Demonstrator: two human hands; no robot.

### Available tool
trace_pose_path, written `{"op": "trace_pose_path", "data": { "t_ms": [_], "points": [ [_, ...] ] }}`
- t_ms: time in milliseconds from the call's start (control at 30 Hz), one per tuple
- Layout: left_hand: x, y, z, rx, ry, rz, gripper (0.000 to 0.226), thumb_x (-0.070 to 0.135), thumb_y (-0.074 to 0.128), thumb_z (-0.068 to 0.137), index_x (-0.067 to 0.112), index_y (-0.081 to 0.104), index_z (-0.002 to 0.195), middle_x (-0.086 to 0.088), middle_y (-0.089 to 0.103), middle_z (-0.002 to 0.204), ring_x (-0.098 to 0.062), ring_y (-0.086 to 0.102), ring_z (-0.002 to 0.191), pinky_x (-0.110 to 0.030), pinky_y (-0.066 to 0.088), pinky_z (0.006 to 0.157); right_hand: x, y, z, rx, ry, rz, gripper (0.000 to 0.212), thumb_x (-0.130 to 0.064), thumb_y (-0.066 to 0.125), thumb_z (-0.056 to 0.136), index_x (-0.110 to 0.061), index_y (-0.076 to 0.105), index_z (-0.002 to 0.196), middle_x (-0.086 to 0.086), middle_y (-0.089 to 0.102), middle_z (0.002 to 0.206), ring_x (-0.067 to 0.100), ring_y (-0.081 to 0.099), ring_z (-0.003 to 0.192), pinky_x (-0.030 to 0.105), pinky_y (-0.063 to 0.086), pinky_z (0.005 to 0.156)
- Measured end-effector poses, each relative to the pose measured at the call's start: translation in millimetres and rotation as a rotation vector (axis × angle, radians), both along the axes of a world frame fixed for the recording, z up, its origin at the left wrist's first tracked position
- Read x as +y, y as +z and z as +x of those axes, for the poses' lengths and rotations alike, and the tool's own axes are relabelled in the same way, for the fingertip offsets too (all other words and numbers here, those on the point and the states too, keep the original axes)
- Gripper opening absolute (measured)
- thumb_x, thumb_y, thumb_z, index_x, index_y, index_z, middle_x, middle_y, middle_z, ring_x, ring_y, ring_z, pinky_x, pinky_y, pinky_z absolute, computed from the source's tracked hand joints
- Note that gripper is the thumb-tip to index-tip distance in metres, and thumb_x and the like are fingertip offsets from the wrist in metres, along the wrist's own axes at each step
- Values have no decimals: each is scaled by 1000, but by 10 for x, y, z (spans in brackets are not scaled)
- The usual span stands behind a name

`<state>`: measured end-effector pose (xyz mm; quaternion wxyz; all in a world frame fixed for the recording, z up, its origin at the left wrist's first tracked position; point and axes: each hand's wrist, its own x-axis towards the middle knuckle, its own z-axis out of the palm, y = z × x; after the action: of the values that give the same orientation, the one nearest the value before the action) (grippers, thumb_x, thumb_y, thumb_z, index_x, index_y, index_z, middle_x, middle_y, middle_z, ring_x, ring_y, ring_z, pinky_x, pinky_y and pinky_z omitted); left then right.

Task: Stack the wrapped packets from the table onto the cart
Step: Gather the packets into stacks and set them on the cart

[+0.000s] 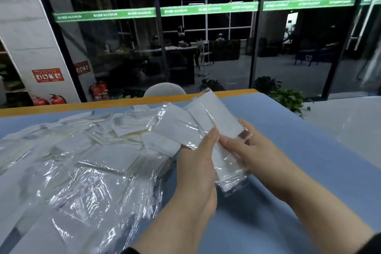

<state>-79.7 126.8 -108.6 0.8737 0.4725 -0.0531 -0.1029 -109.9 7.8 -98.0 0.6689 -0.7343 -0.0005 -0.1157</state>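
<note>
A big heap of white packets in clear wrap (82, 154) covers the left half of the blue table (309, 161). Just right of the heap, both hands hold a bundle of several wrapped packets (218, 117) above the table. My left hand (198, 163) grips the bundle from the left, thumb on top. My right hand (245, 146) holds it from the right and beneath, thumb lying across the lower packets. The bundle fans out away from me. No cart is in view.
The table's orange far edge (82, 105) runs across the view, with a grey chair back (165, 88) behind it. Beyond stand dark glass walls, potted plants (288, 97) at the right and red fire extinguishers (55, 99) at the left.
</note>
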Motion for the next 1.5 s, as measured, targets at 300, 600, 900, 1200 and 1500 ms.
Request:
{"op": "trace_pose_path", "data": {
  "t_ms": [300, 600, 900, 1200, 1500],
  "points": [
    [31, 38, -42, -163, -39, 37, 35, 16, 70, 94, 12, 65, 129, -10, 75, 116, -30, 73, 107, -52, 56, 97, 52, 95, -186, -88, -26, 134, 29, -24, 73, 85, -22, 69, 114, 15, 75, 97, 34, 74, 85, 49, 60, 65],
    [271, 140, 57, -139, 227, 162, 72, 79, 31, 85, 27, 68, 117, 3, 77, 103, -15, 72, 99, -36, 53, 82, -413, 370, -558, 46, -160, -943, 33, -39, 76, 86, -49, 60, 114, -20, 65, 108, 9, 62, 96, 37, 55, 84],
    [27, -111, 8, -284, 49, 528, 27, 35, 58, 101, 15, 75, 94, 15, 69, 87, -7, 60, 86, -14, 43, 74, -485, -195, -732, -79, -391, -939, 55, -49, 83, 75, -36, 61, 124, -21, 56, 115, -4, 50, 102, 22, 43, 90],
    [-17, -188, 12, -344, 78, 538, 16, 23, 70, 92, 22, 68, 76, 18, 63, 67, -2, 53, 69, -17, 41, 64, -389, -337, -675, -359, -359, -819, 66, -50, 80, 72, -36, 50, 130, -11, 51, 122, -3, 51, 111, 3, 36, 94],
    [-74, -170, -86, -400, -13, 486, 31, 41, 63, 97, 12, 69, 88, -2, 71, 83, -4, 56, 71, -12, 41, 63, -385, -388, -746, -208, -325, -660, 81, -27, 90, 71, -50, 39, 130, -15, 52, 119, -9, 49, 110, 2, 37, 85]
  ]
}}
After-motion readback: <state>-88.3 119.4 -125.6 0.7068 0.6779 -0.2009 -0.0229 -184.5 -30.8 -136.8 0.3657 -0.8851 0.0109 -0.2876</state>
